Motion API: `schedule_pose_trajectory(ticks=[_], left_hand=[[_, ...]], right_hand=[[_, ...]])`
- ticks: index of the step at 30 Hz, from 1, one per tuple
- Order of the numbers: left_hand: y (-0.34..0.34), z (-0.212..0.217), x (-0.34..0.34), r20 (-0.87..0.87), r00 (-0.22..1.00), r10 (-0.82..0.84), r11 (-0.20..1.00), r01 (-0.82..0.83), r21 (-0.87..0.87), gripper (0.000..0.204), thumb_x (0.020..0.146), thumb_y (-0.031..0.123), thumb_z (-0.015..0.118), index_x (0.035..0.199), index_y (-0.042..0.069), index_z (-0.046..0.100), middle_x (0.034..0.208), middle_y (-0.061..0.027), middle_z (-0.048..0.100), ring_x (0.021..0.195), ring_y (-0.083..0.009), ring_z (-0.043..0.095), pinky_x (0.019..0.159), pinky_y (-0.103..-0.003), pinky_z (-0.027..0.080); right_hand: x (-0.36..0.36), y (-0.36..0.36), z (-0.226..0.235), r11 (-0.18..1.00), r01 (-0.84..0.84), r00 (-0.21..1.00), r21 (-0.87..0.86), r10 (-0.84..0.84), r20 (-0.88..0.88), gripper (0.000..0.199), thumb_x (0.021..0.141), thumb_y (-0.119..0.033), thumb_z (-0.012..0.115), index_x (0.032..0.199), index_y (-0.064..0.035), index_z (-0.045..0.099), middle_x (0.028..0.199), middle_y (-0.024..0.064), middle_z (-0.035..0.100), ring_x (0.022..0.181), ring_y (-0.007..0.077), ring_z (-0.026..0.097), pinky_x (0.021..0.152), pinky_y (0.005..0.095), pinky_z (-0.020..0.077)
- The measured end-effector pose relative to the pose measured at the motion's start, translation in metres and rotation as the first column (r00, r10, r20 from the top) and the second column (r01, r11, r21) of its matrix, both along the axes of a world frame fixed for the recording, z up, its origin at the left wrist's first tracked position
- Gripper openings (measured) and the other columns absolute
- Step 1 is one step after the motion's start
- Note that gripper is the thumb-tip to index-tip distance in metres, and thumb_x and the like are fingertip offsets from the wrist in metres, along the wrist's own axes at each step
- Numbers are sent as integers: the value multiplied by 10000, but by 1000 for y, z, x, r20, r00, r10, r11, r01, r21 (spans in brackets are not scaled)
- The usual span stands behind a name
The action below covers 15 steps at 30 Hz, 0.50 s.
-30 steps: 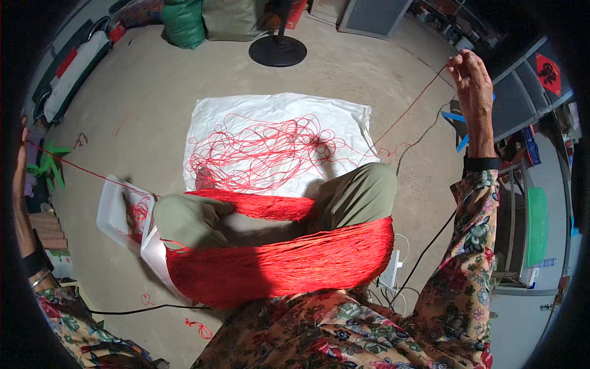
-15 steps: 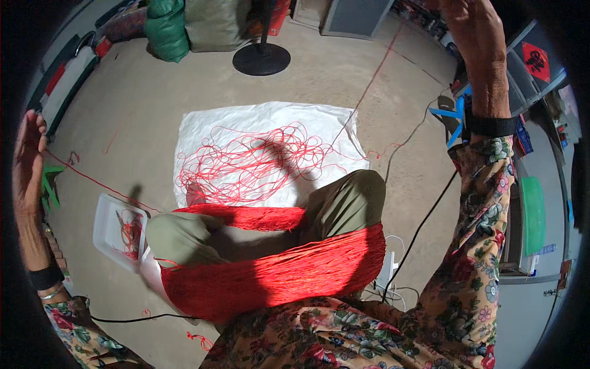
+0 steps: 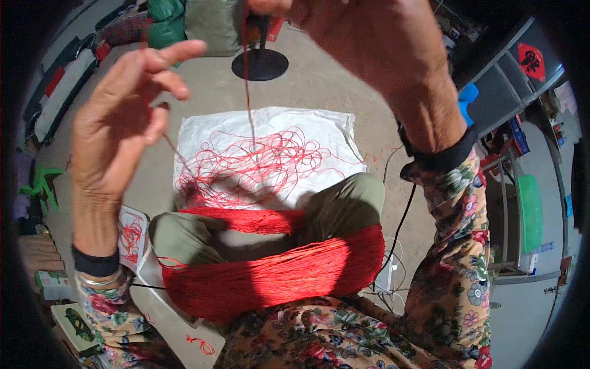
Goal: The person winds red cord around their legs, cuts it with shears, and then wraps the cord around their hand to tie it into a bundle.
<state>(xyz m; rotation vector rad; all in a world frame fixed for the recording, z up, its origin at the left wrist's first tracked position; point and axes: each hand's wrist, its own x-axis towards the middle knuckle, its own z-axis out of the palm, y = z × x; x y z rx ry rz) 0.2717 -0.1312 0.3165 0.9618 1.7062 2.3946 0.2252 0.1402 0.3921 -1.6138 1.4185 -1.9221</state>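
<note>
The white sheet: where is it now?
In the head view, the white sheet lies slightly left of center, on the floor beyond the knees, under loose red cord.

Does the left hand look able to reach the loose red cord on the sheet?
Probably yes: the left hand is raised, and nothing seems to cover the loose red cord on the white sheet.

Right hand [image 3: 372, 49] cut by top edge; left hand [image 3: 117, 120] slightly blurred.

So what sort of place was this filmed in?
Likely a home storeroom or workspace: stuffed sacks stand at the back, a black pedestal base sits on the plain floor, and a white sheet holds loose red thread.
</note>
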Motion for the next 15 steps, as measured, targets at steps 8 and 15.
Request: schedule_pose_trajectory(ticks=[8,15], left_hand=[[21,-2,1,288,957,-23,994,-9,109,249,999,222,523,1010,-15,598,1157,-241,613,807,-183,652,492,-215,488],[17,-3,-2,343,939,15,999,-31,42,253,988,236,544,1028,-7,605,984,-169,653,748,-160,639,497,-217,452]], right_hand=[[9,-9,-35,968,250,889,-23,-220,401,281,1022,-220,486,1118,36,551,894,105,616,858,208,622,752,335,552],[8,-14,-50,953,277,799,121,-299,521,240,1009,-205,514,1082,19,559,809,60,586,764,174,601,670,300,526]])
